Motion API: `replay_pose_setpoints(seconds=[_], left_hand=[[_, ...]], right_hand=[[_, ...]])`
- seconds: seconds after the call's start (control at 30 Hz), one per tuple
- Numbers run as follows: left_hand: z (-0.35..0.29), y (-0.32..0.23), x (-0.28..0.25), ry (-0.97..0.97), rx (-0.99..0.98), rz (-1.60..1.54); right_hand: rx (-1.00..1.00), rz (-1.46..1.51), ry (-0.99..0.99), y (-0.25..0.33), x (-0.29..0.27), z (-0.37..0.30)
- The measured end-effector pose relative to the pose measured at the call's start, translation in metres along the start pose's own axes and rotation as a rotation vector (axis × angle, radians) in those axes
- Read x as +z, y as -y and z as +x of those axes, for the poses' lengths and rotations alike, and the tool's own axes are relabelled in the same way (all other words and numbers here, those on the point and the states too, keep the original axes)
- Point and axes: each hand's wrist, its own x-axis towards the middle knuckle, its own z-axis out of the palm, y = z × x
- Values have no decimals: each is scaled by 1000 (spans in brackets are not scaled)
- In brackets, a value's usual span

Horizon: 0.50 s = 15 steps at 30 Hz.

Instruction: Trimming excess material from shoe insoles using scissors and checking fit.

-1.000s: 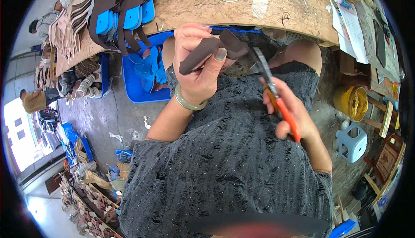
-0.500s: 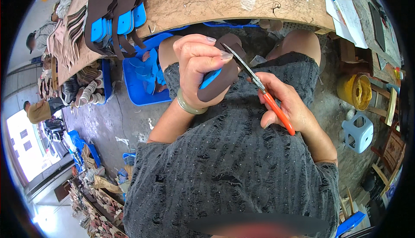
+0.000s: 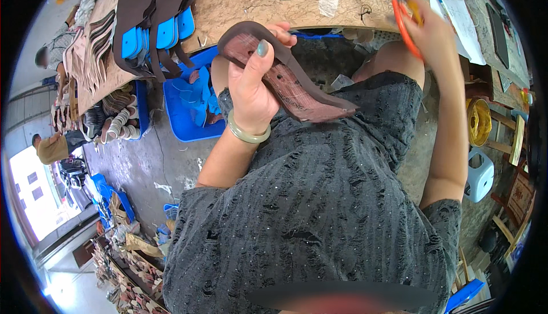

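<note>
My left hand (image 3: pixel 251 97) grips a shoe insole (image 3: pixel 297 91) above my lap, thumb on its face. The insole shows a reddish-brown, streaky side with small dark holes and a dark brown strip along its edge. Its narrower end tilts down to the right. My right hand (image 3: pixel 431 37) is out over the table's right part, closed on scissors (image 3: pixel 403 25) with orange handles. Motion blurs the hand and the scissors, and the blades point away to the upper left. Something yellow shows beside the handles, too blurred to name.
Dark brown insoles with blue pieces (image 3: pixel 165 31) lie on the wooden table (image 3: pixel 245 3) at left, beside pinkish strips (image 3: pixel 94 51). Below its edge stands a blue bin (image 3: pixel 188 131) of blue scraps. At right are papers (image 3: pixel 456 23), a yellow bucket (image 3: pixel 478 123) and a light-blue stool (image 3: pixel 480 180).
My right hand has carried the scissors away from the insole, forward and right over the table. My left hand has turned the insole so its reddish side shows.
</note>
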Motion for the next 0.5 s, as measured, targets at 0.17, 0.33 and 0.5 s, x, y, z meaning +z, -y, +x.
replay_pose_setpoints(seconds=[0.17, 0.33, 0.5], left_hand=[[7, 5, -2, 70, -29, -51], [0, 2, -10, -56, -114, -99], [0, 10, -6, -37, -95, -27]], right_hand=[[-318, -507, -293, -35, 5, 53], [-247, 685, 277, 104, 17, -21], [-287, 718, 60, 131, 52, -59]])
